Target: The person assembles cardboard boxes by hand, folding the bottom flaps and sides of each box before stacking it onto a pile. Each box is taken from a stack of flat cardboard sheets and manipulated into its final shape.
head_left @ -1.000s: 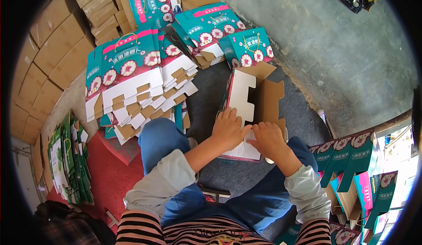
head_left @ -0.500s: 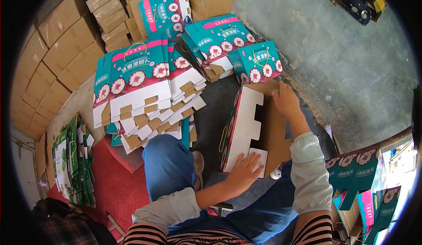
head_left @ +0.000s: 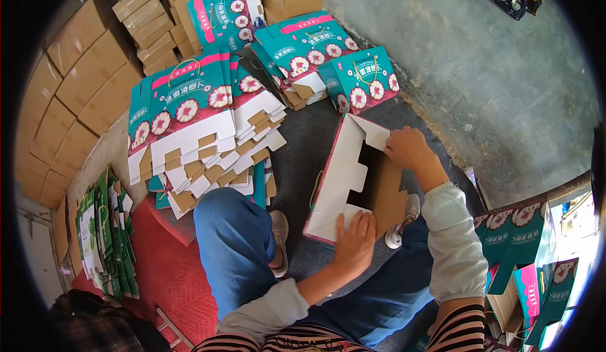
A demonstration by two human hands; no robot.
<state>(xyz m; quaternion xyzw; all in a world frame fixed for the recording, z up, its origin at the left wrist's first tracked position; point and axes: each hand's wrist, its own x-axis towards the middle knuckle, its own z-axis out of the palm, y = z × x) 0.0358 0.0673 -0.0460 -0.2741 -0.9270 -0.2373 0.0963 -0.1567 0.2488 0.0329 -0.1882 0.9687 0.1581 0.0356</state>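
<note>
Between my knees stands a cardboard gift box (head_left: 338, 184), its open end facing up, with white flaps and a brown inside. My left hand (head_left: 355, 246) lies on the near white flap, fingers stretched flat and thumb apart. At the far right corner, my right hand (head_left: 411, 151) has its fingers bent over the flap and the box's edge. The far flap is folded inward, and so is the near one. A notched white flap runs along the left side; a brown flap (head_left: 391, 207) hangs at the right. Part of a yellow cord handle (head_left: 315, 188) shows on the left face.
Flat teal printed boxes (head_left: 189, 99) lie stacked at left, others (head_left: 306, 46) farther back. One formed teal box (head_left: 363, 80) stands beyond mine. Green cartons (head_left: 104, 235) lean at far left, brown cartons (head_left: 85, 68) behind. More teal boxes (head_left: 514, 238) sit at right.
Both end flaps have been folded inward over the opening. My right hand has moved down the far edge, and my left hand rests on the near flap. The view has shifted slightly.
</note>
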